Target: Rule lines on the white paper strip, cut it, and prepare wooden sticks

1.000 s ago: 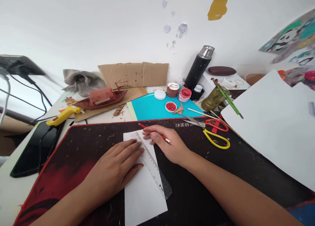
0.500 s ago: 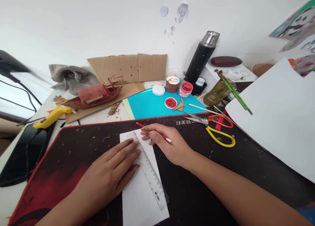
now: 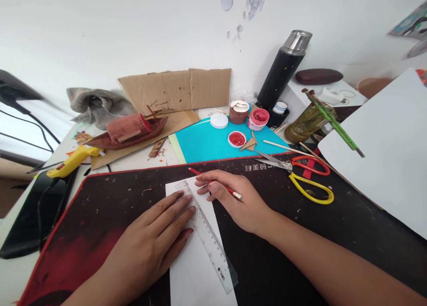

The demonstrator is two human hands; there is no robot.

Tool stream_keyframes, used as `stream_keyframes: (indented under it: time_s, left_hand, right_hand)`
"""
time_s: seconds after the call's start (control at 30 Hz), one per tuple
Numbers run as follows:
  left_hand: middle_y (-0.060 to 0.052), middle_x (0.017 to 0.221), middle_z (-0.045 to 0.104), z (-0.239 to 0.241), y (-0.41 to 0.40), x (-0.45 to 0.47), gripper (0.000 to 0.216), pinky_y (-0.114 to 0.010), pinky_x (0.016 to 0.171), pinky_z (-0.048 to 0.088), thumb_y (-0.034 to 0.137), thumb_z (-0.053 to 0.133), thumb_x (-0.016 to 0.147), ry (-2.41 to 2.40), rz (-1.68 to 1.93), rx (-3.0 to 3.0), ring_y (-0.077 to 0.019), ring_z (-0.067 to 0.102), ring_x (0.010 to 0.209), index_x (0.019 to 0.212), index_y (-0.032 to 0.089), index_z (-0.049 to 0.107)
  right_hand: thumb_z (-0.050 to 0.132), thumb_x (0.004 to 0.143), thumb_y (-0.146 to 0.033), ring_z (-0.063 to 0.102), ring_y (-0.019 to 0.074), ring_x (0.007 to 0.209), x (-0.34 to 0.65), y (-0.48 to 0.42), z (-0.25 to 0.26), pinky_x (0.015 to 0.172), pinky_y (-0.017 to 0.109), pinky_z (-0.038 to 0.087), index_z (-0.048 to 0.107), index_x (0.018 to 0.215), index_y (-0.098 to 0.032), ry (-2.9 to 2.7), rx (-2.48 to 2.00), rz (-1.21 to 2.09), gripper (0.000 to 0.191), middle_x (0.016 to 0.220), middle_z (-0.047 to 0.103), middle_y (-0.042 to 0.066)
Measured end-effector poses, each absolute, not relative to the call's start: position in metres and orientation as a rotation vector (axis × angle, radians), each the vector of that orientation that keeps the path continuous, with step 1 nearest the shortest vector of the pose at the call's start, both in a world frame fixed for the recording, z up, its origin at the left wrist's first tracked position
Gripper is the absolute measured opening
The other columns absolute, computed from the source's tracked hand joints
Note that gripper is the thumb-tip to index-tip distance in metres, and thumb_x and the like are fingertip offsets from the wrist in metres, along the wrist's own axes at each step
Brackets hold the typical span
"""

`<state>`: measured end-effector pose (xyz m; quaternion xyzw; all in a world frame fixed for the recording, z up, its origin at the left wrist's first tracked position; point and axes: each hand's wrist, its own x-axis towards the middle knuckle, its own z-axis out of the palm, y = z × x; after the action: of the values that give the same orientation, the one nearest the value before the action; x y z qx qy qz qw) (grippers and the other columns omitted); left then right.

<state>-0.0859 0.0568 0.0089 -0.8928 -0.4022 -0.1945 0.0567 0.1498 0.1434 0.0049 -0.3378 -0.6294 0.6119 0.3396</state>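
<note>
A white sheet of paper lies on the black and red desk mat. A clear plastic ruler rests slantwise across the sheet. My left hand lies flat with fingers stretched out, pressing the paper and the ruler's left edge. My right hand is closed round a red pencil, near the sheet's top right corner and the ruler's upper end. The pencil lies almost level, its tip pointing left past the paper's top edge.
Red and yellow scissors lie right of my right hand. Behind the mat sit a teal sheet with red paint pots, a black flask, a jar of brushes, a model boat, cardboard and a yellow glue gun. A large white sheet covers the right.
The view has tilted and shifted a little. Both hands stay on the paper and ruler; the right hand with the pencil has edged slightly right.
</note>
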Motion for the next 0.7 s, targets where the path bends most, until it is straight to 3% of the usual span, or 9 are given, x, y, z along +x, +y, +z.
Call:
stream_keyframes:
  time_s: [0.7]
  left_hand:
    - [-0.011,0.142,0.075,0.0023,0.0552,-0.084,0.032,-0.044,0.113,0.059,0.018,0.057,0.107,-1.29,-0.632,-2.711,-0.0283,0.067,0.136,0.135,0.013,0.072]
  right_hand:
    - [0.058,0.11,-0.057,0.081,0.0253,0.107,0.1494,0.1434,0.0035,0.086,0.037,0.065,0.076,0.126,-0.024,-1.682,-0.843,1.519,0.041,0.122,0.081,0.009]
